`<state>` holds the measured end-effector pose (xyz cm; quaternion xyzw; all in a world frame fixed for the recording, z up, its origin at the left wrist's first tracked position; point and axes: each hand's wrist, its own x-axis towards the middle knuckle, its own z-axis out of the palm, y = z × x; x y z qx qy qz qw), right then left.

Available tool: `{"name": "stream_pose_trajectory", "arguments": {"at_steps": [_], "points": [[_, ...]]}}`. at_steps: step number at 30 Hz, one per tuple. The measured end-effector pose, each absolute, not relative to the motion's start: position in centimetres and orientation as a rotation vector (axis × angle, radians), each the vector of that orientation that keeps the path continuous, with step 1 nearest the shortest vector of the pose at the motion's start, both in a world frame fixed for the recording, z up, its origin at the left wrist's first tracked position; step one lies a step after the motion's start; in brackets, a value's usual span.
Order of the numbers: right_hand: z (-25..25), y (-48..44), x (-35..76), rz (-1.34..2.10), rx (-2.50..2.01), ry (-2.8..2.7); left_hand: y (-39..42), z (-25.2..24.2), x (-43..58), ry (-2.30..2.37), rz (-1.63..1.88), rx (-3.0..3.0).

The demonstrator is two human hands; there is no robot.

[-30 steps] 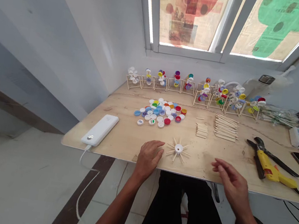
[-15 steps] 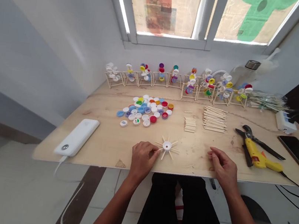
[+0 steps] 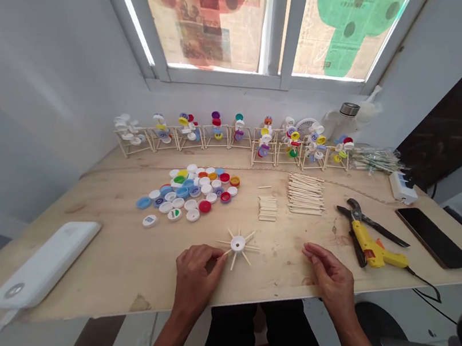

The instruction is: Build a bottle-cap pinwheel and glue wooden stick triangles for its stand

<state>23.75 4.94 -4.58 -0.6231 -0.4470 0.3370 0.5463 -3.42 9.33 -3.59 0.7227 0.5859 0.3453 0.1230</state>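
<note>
A white bottle cap (image 3: pixel 237 244) lies on the table with several short wooden sticks fanning out from it like spokes; a small dark hole shows at its centre. My left hand (image 3: pixel 197 275) is closed at the lower left of this spoked cap, thumb and forefinger pinching the end of one stick. To the right, my right hand (image 3: pixel 330 277) rests at the table's front edge, apart from the cap. Its fingers are loosely stretched, the thumb beside them, and nothing shows in them. Short cut sticks (image 3: pixel 268 208) lie in a pile behind the spoked cap.
Loose coloured bottle caps (image 3: pixel 182 192) spread at left, near a white power bank (image 3: pixel 46 264). Longer sticks (image 3: pixel 306 194) lie behind. Pliers (image 3: pixel 383 227), a yellow glue gun (image 3: pixel 376 249) and a phone (image 3: pixel 436 238) are at right. Stick frames with cap wheels (image 3: pixel 218 136) line the wall.
The camera view has swung to the right and tilted up, so everything sits further left and lower. The spoked cap looks slightly turned beside my left hand. My right hand stays apart.
</note>
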Motion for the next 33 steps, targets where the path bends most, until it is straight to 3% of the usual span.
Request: {"name": "stream_pose_trajectory", "arguments": {"at_steps": [23,33], "points": [[-3.4,5.7,23.7,0.694,-1.484,-1.193,9.4,-4.4,-3.6,1.686,0.991,2.255],[0.1,17.6,27.2,-0.065,-1.825,-1.697,9.2,-4.5,-3.8,1.685,0.954,2.255]]}}
